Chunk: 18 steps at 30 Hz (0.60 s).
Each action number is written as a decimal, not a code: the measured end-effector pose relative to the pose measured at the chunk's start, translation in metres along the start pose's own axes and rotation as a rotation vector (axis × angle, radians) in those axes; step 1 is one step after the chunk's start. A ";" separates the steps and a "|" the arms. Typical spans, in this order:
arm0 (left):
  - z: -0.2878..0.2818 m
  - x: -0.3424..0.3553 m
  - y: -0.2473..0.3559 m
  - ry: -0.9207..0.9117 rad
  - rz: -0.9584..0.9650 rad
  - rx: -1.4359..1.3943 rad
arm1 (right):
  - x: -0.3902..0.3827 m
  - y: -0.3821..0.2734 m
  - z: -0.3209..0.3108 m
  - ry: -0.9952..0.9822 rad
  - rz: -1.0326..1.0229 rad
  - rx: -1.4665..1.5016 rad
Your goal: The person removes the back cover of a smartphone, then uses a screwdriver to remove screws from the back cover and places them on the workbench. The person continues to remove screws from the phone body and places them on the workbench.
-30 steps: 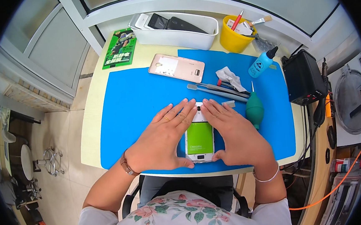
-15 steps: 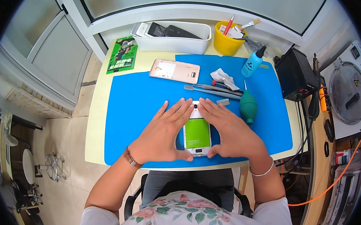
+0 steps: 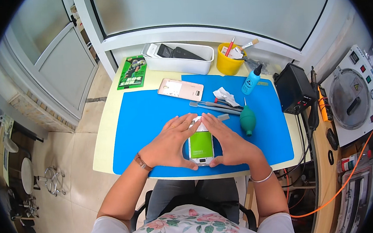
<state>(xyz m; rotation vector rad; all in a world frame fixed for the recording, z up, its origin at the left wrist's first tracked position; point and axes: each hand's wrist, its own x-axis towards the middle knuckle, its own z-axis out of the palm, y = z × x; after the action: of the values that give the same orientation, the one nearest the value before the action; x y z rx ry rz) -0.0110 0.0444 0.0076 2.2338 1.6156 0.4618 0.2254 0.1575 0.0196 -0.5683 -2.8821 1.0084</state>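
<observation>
A white smartphone (image 3: 200, 126) with its back off lies upright before me on a blue mat (image 3: 143, 115), its green battery (image 3: 201, 145) showing. My left hand (image 3: 167, 144) and my right hand (image 3: 233, 144) are curved around its two sides. Their fingertips meet over its top end, and the thumbs press at its bottom corners, so the phone is held between them. Part of the top end is hidden under the fingers. Beyond the hands lies a pink phone back cover (image 3: 180, 89).
To the right are tweezers (image 3: 216, 107), a crumpled white tissue (image 3: 226, 96), a green air blower (image 3: 247, 120) and a blue bottle (image 3: 250, 82). Behind stand a white bin (image 3: 178, 66) of phones, a yellow tool cup (image 3: 228, 65) and a green packet (image 3: 131, 72). A black box (image 3: 296, 87) is far right.
The view has shifted slightly, so the table sits lower in the picture. My fingers have drawn closer together over the phone's top end, and both hands stay around it.
</observation>
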 end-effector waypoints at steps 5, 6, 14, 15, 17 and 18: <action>0.006 -0.001 -0.001 0.068 0.025 0.001 | 0.002 -0.002 -0.002 -0.009 -0.036 -0.030; 0.006 -0.001 -0.002 0.075 0.021 -0.001 | 0.004 -0.002 -0.003 -0.004 -0.067 -0.046; 0.002 -0.004 -0.014 0.089 0.034 0.008 | 0.012 0.002 -0.033 0.308 -0.154 0.027; 0.003 -0.003 -0.014 0.088 0.031 0.006 | 0.014 0.004 -0.041 0.380 -0.055 -0.028; 0.003 -0.003 -0.013 0.085 0.030 0.008 | 0.017 0.013 -0.058 0.527 0.145 -0.139; 0.002 -0.002 -0.013 0.085 0.032 0.023 | 0.018 0.019 -0.065 0.546 0.177 -0.226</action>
<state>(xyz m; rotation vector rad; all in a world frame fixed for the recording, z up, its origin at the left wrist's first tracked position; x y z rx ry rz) -0.0219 0.0464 -0.0006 2.2887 1.6363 0.5564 0.2251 0.2159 0.0577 -0.9535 -2.4905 0.4387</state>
